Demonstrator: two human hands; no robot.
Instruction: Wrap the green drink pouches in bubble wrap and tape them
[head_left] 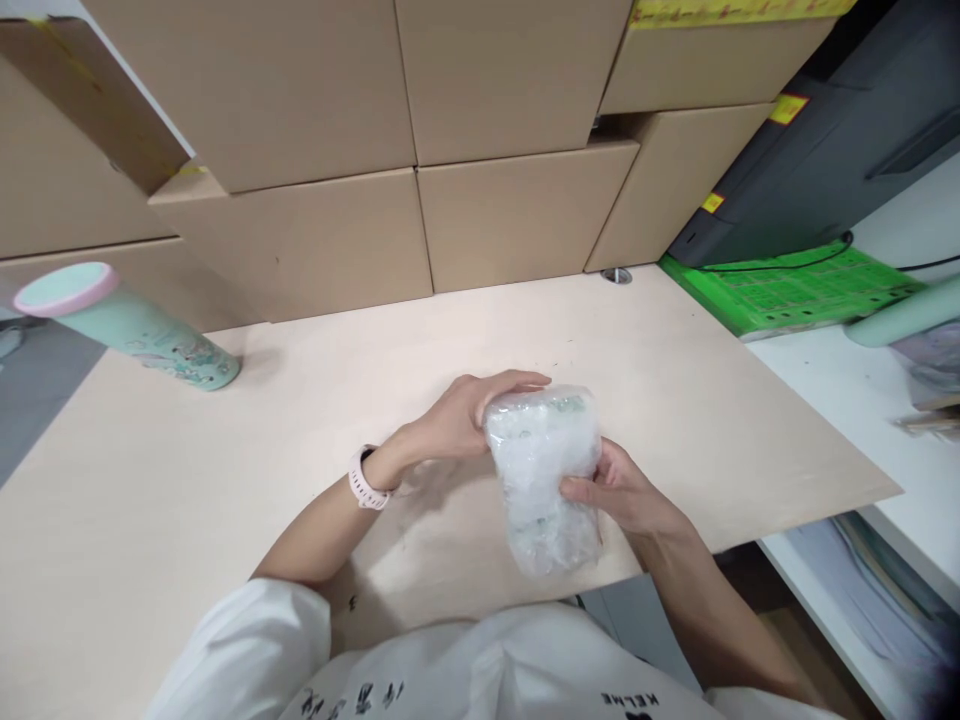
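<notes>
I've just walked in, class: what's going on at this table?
A person holds a package in clear wrapping near the front edge of the table. The left hand cups its upper left side; the right hand grips its right side, thumb on top. A mint-green tumbler stands to the left, with cardboard boxes stacked behind.

Just one cam here, worn on the person's head, looking forward and pretty steeply down at the tabletop (712, 380). It's close in: the white shirt (450, 665) fills the bottom edge, and the left hand (465, 415) and right hand (622, 490) sit a bit below and right of center. Up top, the cardboard boxes (315, 240) block the far view. Looks wide-angle too, with the tumbler (142, 330) leaning outward at far left.
</notes>
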